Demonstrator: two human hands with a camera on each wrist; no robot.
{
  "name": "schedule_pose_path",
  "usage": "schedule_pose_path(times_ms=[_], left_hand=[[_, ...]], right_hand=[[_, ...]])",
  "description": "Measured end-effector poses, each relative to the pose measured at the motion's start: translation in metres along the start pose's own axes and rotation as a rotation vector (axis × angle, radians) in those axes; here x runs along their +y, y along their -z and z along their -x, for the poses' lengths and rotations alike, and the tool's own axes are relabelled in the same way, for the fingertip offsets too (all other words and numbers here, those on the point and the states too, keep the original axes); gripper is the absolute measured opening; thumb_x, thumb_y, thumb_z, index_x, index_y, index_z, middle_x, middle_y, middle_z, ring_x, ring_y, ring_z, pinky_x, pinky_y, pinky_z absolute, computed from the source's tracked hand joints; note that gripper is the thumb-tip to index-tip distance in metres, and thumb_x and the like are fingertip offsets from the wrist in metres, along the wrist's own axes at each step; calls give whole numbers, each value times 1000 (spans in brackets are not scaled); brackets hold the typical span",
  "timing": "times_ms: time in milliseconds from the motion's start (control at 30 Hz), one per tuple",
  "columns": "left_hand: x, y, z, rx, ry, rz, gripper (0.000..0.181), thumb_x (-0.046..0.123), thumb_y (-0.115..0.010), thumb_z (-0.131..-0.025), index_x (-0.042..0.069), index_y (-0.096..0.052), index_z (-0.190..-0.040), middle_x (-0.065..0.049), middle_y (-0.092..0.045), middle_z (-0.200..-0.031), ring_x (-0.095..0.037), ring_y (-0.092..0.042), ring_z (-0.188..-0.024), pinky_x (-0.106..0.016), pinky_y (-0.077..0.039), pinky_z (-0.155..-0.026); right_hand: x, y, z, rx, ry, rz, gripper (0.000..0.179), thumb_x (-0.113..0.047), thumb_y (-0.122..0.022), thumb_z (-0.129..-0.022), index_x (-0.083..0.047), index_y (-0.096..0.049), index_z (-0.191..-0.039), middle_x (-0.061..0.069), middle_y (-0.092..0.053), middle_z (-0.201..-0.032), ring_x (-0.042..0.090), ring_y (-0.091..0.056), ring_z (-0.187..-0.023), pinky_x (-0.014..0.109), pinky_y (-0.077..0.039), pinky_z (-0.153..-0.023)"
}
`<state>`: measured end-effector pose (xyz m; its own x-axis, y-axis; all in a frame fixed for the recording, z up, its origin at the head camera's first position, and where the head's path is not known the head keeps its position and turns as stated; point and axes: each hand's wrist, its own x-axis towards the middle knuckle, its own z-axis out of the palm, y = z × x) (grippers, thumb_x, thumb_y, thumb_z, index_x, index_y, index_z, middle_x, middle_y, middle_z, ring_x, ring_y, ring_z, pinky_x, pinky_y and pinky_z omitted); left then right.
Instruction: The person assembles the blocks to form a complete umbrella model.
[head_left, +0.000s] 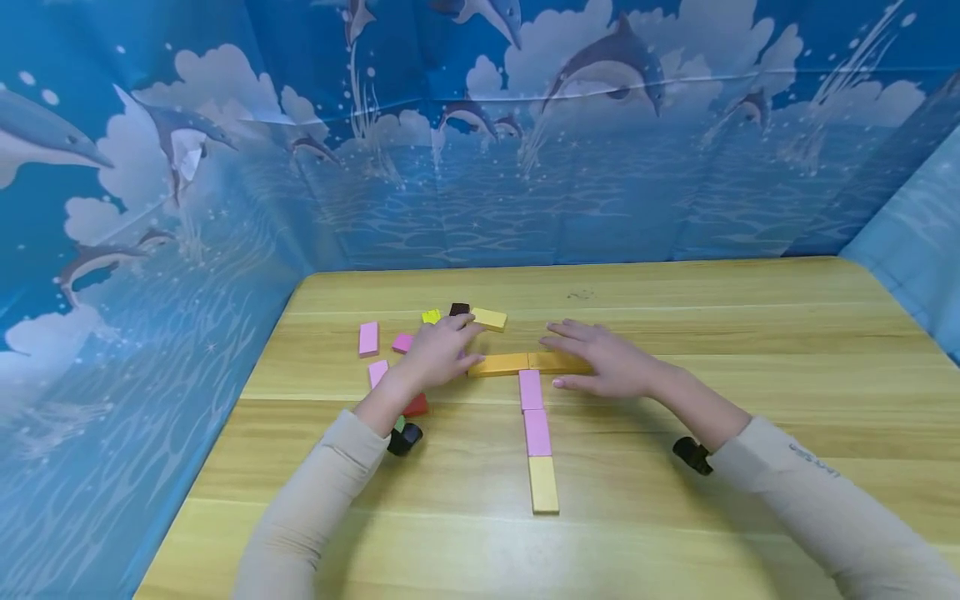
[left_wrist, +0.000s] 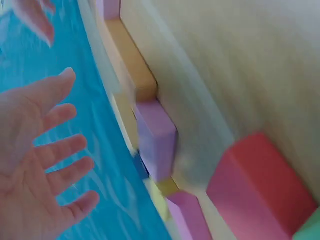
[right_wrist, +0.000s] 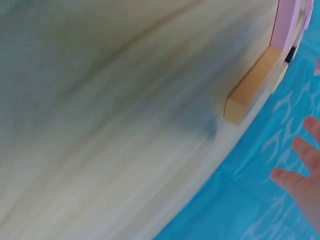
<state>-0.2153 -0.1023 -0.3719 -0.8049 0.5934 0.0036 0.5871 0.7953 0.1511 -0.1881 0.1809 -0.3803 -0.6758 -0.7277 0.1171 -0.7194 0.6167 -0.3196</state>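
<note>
Two orange blocks, the left one and the right one, lie end to end in a row across the table. From their join a column runs toward the near edge: a pink block, a second pink block and a pale yellow block. My left hand hovers by the row's left end, and its fingers are spread with nothing held in the left wrist view. Over the right end is my right hand, fingers extended and holding nothing; it partly hides the right orange block.
Around my left hand lie loose blocks: pink, bright yellow, black, pale yellow, red and a partly hidden green one. A dolphin-print blue cloth borders the wooden table.
</note>
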Motion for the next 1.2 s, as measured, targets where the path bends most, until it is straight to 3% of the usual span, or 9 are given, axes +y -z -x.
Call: schedule_pose_path(times_ms=[200, 333, 533, 700, 967, 1200], left_hand=[[27, -8, 19, -10, -117, -83, 58, 41, -56, -92, 15, -41, -141, -16, -30, -148, -36, -33, -132, -58, -35, -96], [43, -17, 32, -26, -158, -137, 64, 47, -52, -92, 16, -33, -145, -16, -22, -151, -38, -27, -134, -55, -36, -96], [68, -32, 48, -113, -216, -135, 75, 56, -43, -91, 16, -19, -150, -15, -9, -154, -39, -13, -138, -60, -23, -103], [88, -38, 55, -142, -266, -192, 81, 63, -36, -90, 12, -18, -150, -16, -11, -154, -36, -13, -139, -59, -22, -104], [109, -44, 57, -162, -265, -226, 81, 62, -34, -92, 4, -22, -147, -19, -17, -152, -33, -17, -139, -58, -24, -103], [113, -54, 59, -194, -224, -268, 81, 61, -29, -93, 3, -19, -148, -17, -14, -153, -30, -13, -140, -58, -19, -105]], right_hand=[[11, 12, -1, 11, -35, 10, 61, -40, -59, -90, -7, -43, -140, 20, -35, -144, 42, -30, -132, 64, -25, -98], [16, 18, -4, 9, -47, -1, 60, -37, -59, -90, -6, -43, -139, 21, -36, -143, 42, -29, -132, 63, -25, -100], [25, 22, -7, 14, -51, -31, 60, -35, -59, -91, -4, -42, -139, 22, -36, -142, 43, -28, -132, 57, -26, -103], [32, 20, -13, 11, -76, -50, 60, -37, -58, -92, -4, -42, -139, 23, -37, -142, 41, -31, -131, 56, -27, -102], [36, 15, -31, -4, -88, -68, 60, -36, -58, -92, -4, -42, -140, 23, -38, -142, 39, -32, -131, 55, -25, -104], [40, 4, -48, -1, -98, -158, 60, -34, -57, -92, -1, -41, -139, 22, -40, -141, 38, -34, -130, 53, -25, -105]])
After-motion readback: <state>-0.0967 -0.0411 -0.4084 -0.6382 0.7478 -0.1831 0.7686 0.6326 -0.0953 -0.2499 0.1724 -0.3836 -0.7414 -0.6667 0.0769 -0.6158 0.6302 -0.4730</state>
